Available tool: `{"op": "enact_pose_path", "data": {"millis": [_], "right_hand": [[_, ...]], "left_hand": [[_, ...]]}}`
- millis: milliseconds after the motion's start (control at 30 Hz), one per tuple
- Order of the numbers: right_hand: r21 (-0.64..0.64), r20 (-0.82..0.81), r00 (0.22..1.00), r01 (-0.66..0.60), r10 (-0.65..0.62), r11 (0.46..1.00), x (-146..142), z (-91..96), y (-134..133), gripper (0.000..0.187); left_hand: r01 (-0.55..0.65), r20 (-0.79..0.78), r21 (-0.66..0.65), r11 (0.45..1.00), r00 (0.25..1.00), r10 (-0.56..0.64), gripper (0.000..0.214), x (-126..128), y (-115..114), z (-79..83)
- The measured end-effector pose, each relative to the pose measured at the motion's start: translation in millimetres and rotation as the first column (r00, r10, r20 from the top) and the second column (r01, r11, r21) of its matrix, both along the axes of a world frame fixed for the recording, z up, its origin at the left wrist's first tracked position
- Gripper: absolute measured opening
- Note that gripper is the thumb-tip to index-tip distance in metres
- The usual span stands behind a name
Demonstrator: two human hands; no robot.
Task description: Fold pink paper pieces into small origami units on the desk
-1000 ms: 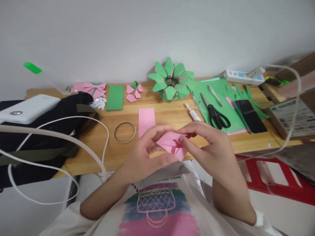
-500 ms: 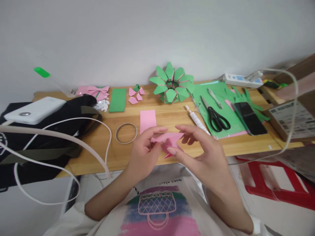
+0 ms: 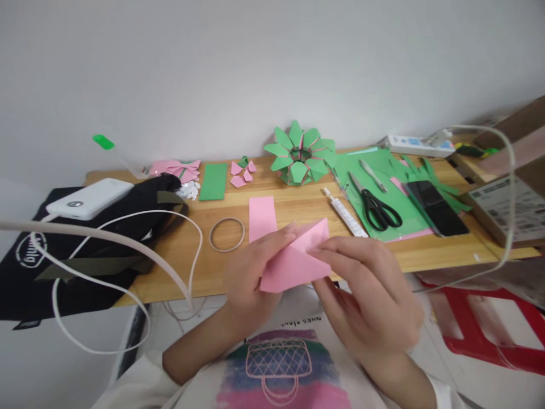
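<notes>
Between my hands, above the table's front edge, is a folded piece of pink paper with its broad face turned up toward me. My left hand grips its left side, the thumb hidden behind the paper. At the right side, my right hand pinches the paper between thumb and fingers. Just beyond my left hand lies a flat pink paper strip, and left of that a roll of tape. A green and pink folded-paper flower stands near the wall.
Scissors, a glue tube and a phone lie at the right around green paper. A power bank rests on a black bag at left, with a loose white cable. Small pink pieces and green card lie behind.
The pink paper has been turned and opened out, so a broad face now shows. My right hand has shifted its hold to the paper's right side. The view has tilted slightly.
</notes>
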State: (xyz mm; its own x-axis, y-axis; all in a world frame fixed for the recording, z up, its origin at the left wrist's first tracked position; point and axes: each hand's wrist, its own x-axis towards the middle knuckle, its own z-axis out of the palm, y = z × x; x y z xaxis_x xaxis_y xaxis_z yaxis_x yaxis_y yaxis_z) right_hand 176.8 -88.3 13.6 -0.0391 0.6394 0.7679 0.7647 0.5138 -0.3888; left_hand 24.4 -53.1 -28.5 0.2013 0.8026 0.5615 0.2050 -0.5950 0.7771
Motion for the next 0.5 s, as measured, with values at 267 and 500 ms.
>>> {"op": "enact_pose_path", "data": {"millis": [267,500], "right_hand": [[-0.038,-0.065,0.996,-0.058,0.055,0.998,-8,2.0,-13,0.029],[-0.005,-0.038,0.999,-0.039,0.039,0.999,-6,3.6,-15,0.030]], "left_hand": [[0.059,-0.068,-0.030,0.998,0.996,-0.061,0.049,-6,-15,13.7],[0.074,-0.020,-0.036,0.997,0.997,-0.075,0.053,-5,-20,1.8]]}}
